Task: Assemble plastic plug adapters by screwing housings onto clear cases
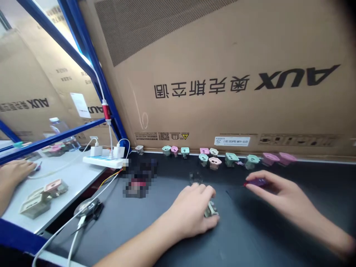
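My left hand (pixel 194 211) rests on the dark tabletop (pixel 167 237), its fingers curled around a small pale greenish plastic housing (pixel 211 209) that is mostly covered by the hand. Just beyond its knuckles lies a dark, see-through piece (pixel 195 178), too blurred to name. Off to the right, my right hand (pixel 274 189) is raised above the table and pinches a screwdriver (pixel 257 182) by its purple and red handle. The thin shaft points left, toward the left hand, and is smeared by motion. The tip is apart from the housing.
Several green, pink and cream plastic housings (pixel 231 159) line the back edge beneath a large cardboard wall (pixel 194 111). At left are a white power strip (pixel 104 162), cables, a round metallic device (pixel 87 207) and blue frame posts (pixel 111 92). Another person's hand (pixel 18 172) works at the neighbouring white table.
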Demonstrator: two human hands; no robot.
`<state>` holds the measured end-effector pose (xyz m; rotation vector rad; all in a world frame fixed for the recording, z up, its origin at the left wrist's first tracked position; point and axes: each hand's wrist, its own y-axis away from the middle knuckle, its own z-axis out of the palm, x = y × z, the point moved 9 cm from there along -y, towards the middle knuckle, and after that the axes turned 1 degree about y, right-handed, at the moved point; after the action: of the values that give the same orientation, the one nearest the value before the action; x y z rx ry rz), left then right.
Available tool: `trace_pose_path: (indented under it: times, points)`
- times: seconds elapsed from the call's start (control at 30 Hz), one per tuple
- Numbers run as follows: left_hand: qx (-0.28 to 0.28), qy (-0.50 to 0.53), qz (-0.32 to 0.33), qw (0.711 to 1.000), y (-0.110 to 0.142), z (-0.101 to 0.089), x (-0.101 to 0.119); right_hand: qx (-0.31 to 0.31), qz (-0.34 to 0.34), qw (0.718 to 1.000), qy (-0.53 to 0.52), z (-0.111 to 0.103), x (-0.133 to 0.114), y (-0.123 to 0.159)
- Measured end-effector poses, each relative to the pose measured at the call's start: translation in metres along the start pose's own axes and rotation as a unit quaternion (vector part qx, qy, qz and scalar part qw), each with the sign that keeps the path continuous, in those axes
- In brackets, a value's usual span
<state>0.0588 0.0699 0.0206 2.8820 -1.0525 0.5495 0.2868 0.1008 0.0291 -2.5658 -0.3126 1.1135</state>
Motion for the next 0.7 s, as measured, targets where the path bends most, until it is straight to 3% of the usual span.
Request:
trace_pose_path:
  times: [0.27,0.4,0.53,0.7]
  points:
    - [0.005,0.045,0.028,0.999,0.002,-0.006,-0.001,0.058,0.028,0.994,-0.087,-0.005,0.005,0.016]
    - [0.122,0.142,0.045,0.981,0.006,-0.034,-0.002,0.088,0.023,0.991,-0.1,-0.007,-0.001,0.022]
    - [0.243,0.236,0.01,0.941,0.012,-0.064,-0.024,0.116,0.022,0.987,-0.107,-0.011,-0.003,0.024]
    - [0.267,0.274,-0.038,0.923,0.006,-0.062,-0.055,0.105,0.027,0.988,-0.112,-0.007,-0.003,0.024]
